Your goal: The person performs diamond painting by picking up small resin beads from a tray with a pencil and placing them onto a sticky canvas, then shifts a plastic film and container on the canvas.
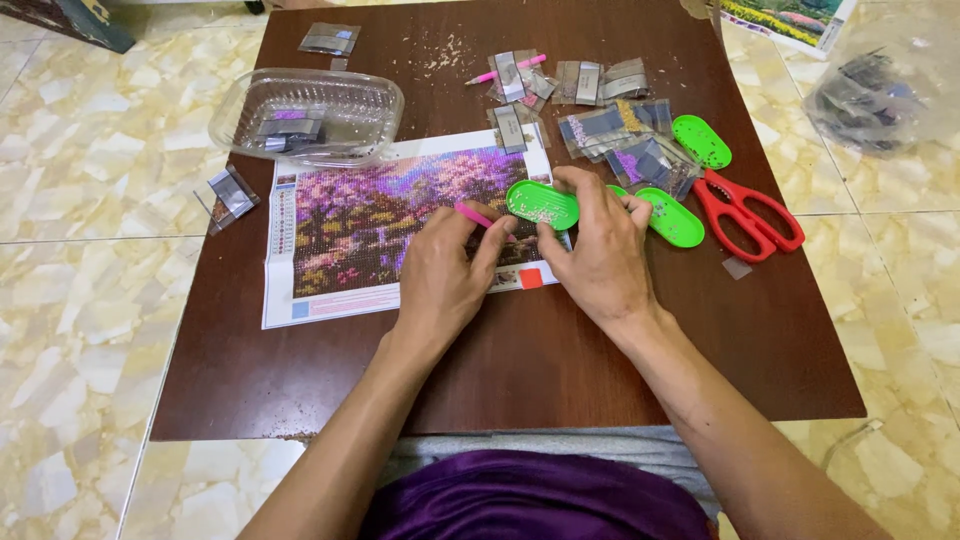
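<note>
A: While the canvas (370, 225) is lying flat on the brown table (560, 370), what is the left hand (440, 275) doing?

B: Fingers curled, pinching a pink pen (478, 217) over the canvas's right edge.

A: Right hand (595, 250)?

B: Partly closed, fingertips gripping the green tray (541, 203) just beside the pen. Red scissors (745, 215) are lying farther right.

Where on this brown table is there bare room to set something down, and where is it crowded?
Bare wood lies along the near edge of the table, below the canvas and around both forearms, and in the near right corner below the red scissors. The far right is crowded: bead packets, green trays, scissors. The clear plastic container fills the far left.
</note>
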